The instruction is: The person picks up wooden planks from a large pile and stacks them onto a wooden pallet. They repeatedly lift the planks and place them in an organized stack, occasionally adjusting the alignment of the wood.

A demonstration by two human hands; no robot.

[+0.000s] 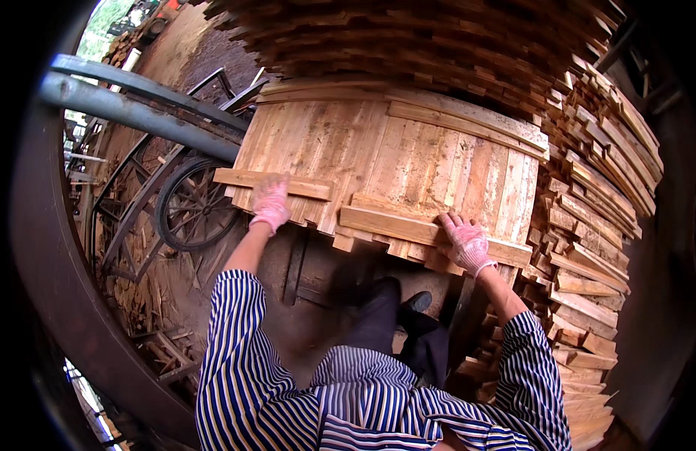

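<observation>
A short wooden board (pixel 306 186) lies crosswise near the front left of a bed of planks (pixel 348 146) laid side by side. My left hand (pixel 270 203), in a pinkish-white glove, rests over this board; motion smears its fingers. To the right, a longer plank (pixel 393 224) lies along the near edge of the bed. My right hand (pixel 466 242), gloved alike, lies across that plank with its fingers stretched out and a little apart. Just behind the long plank is another strip of wood (pixel 385 204), partly covered by it.
Boards (pixel 468 128) lie along the bed's far edge. Tall stacks of wood (pixel 408 45) rise behind, and piled planks (pixel 588 263) stand at the right. At the left are a spoked cart wheel (pixel 197 203) and thick blue-grey metal bars (pixel 145 113). My legs are below the bed.
</observation>
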